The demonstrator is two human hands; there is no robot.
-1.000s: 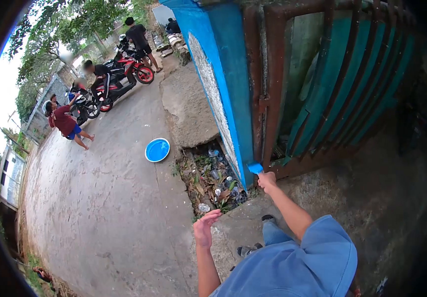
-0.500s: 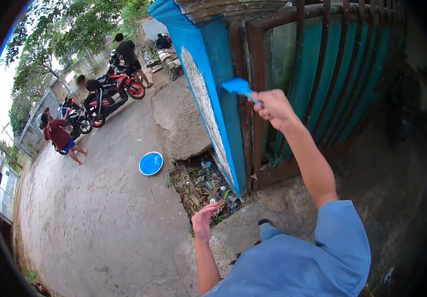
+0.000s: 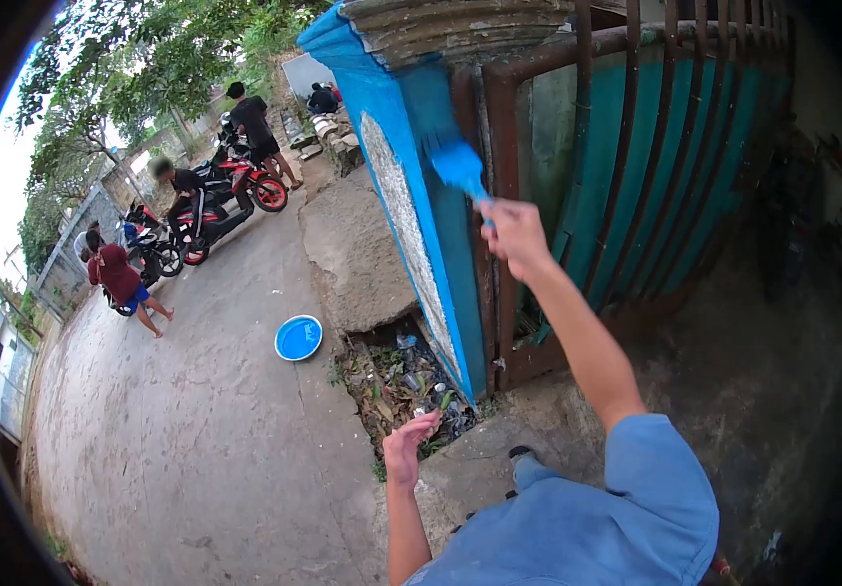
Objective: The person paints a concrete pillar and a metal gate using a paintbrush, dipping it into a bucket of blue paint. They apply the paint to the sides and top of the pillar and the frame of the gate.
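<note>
My right hand (image 3: 516,237) is closed around the handle of a paintbrush (image 3: 458,164) whose bristle end is covered in bright blue. The brush tip is at the side face of the gate pillar (image 3: 450,249), which is blue with a rough pale panel (image 3: 406,230) on its front. Whether the bristles touch the pillar is blurred. My left hand (image 3: 409,447) hangs low over the ditch edge, fingers stretched out, holding nothing. On the pavement to its upper left lies a round basin (image 3: 299,338) with a white rim and blue paint inside.
Beside the pillar stands a brown metal gate (image 3: 626,146) with green sheeting. A litter-filled ditch (image 3: 411,381) opens at the pillar's foot, next to a concrete slab (image 3: 357,249). Several people are around parked motorcycles (image 3: 235,186) up the lane.
My right hand has moved a little left and down with the paintbrush, whose bristles now point up and left. My left hand stays nearly in place. The basin has not moved.
</note>
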